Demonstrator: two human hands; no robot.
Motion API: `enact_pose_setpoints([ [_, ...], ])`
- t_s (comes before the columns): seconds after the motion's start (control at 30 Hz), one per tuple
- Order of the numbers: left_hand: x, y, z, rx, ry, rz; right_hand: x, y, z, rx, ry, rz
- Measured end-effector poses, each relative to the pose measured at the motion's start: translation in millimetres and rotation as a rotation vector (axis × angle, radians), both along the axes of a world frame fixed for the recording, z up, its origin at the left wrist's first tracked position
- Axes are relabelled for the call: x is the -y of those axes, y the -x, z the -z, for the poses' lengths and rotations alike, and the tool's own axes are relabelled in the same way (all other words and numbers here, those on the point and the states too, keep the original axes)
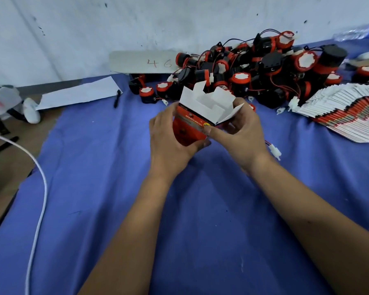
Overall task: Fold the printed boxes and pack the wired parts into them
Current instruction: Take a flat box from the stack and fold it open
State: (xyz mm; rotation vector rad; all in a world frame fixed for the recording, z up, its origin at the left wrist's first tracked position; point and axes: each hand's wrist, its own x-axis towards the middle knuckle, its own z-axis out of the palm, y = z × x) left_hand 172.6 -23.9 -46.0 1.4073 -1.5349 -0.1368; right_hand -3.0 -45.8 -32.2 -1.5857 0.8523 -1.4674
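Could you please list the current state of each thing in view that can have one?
printed box: held upright by both hands, top flaps open.
left hand: grips the box.
right hand: grips the box's right side.
wired parts: piled loose, unpacked.
flat boxes: unfolded, fanned in a stack.
pen: lying on the blue cloth.

**Soft, even light; wide-angle warp at the edges**

Diffuse light falls from above, with faint shadows under the forearms on the blue cloth [200, 209]. No glare. Edges bow and smear; the bottle [358, 31] at the far right corner blurs.

Both forearms reach forward, left hand [170, 137] and right hand [241, 133] curled (thumbs nearly meeting).
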Motion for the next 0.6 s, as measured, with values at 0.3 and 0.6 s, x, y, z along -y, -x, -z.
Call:
enact_pose_setpoints([
  [0.3, -10, 13, -16, -0.903, -0.258, 0.356, -6, -2, -4, -0.131, 0.219, 0.084],
  [0.6, -13, 18, -22, -1.120, -0.335, 0.500, -12, -9, -2, -0.222, 0.350, -0.050],
])
